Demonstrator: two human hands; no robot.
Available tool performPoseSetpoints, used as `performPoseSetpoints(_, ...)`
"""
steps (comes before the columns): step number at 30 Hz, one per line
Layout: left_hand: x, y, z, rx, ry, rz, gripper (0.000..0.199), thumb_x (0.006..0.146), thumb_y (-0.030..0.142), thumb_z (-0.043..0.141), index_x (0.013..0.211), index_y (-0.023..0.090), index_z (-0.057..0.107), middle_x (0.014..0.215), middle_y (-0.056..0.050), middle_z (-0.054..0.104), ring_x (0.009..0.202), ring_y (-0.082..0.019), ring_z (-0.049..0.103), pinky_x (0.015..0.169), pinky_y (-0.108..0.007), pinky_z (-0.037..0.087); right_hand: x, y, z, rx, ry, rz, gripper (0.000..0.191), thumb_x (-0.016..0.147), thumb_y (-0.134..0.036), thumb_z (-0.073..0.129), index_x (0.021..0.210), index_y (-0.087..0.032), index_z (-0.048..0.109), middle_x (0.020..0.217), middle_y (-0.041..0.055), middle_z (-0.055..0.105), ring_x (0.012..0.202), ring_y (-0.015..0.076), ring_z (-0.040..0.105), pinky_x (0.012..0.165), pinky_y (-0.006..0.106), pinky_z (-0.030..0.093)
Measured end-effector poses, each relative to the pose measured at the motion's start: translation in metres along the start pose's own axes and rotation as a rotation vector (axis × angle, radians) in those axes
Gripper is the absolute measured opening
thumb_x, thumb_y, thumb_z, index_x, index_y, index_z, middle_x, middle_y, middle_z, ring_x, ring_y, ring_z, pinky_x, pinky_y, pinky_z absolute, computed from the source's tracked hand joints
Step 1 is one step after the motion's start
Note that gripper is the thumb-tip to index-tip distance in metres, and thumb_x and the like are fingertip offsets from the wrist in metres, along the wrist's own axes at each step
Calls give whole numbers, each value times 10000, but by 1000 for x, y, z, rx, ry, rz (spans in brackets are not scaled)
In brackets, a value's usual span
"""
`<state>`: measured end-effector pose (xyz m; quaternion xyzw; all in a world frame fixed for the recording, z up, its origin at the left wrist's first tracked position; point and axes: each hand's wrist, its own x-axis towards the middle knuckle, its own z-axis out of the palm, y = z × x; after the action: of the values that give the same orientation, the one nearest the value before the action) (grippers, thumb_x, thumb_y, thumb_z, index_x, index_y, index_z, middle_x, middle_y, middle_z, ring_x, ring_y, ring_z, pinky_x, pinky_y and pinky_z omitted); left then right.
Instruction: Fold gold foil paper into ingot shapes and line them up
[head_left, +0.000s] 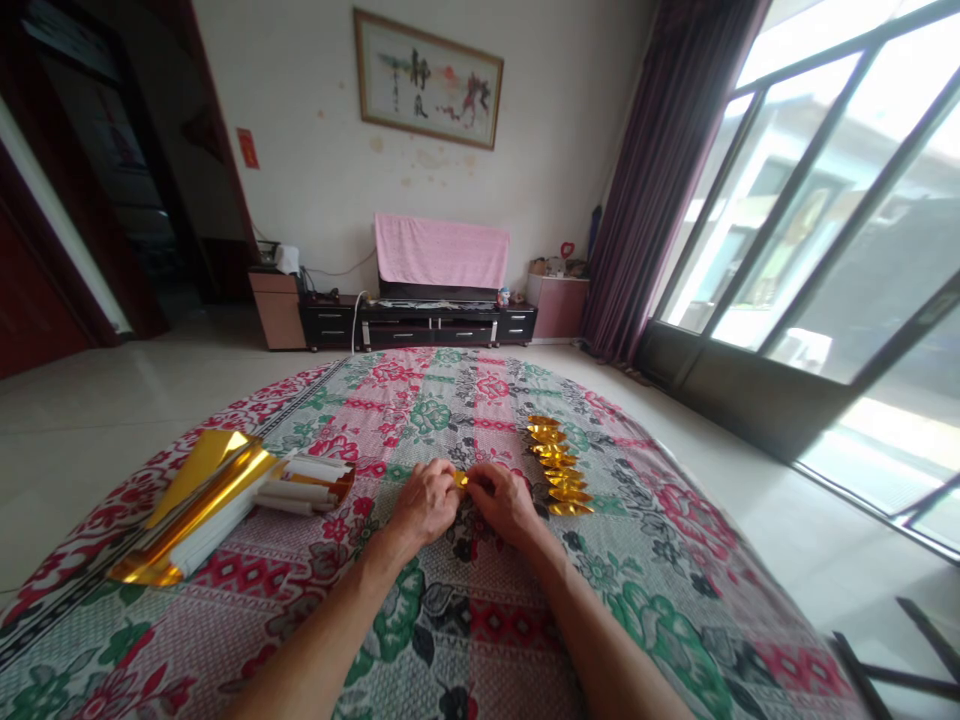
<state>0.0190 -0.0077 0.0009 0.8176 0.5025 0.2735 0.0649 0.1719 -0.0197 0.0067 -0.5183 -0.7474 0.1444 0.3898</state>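
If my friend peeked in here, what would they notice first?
Probably the row of shiny gold pieces, right of center on the flowery cloth. Next, the left hand and right hand, holding a small gold piece mid-cloth, and the pink cover near the far wall.

your small gold foil-paper piece (462, 480) is gleaming, pointed gold foil-paper shapes (558, 462) are shining, red-green floral cloth (487, 580) is looking matt

Tablecloth (645, 590): floral, in red, pink, green, grey and black, with red diamond bands near. Held foil piece (460, 480) and folded foil pieces (556, 462), right: shiny gold. Paper sheets (214, 505), left: gold and white. Far: draped cloth (442, 250), pink; curtain (660, 150), right, dark purple.
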Motion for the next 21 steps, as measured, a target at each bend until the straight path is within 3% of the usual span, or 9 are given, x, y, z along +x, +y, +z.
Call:
performPoseSetpoints(13,1,0,-1,21,-29,-6,214,788,146,464,753,163,674,998,-50,611,885,-183,536,868,-316,423,0,7,8,-41,27,-50,134,714,-108,527,784,-200,596,743,-7,623,678,118,542,645,197,380)
performPoseSetpoints(21,2,-1,-7,-39,-41,-11,266,768,117,439,652,167,673,1001,-45,637,879,-177,557,887,-318,423,-1,7,8,-44,30,-52,128,714,-103,539,782,-202,583,741,-9,618,684,121,542,650,201,377)
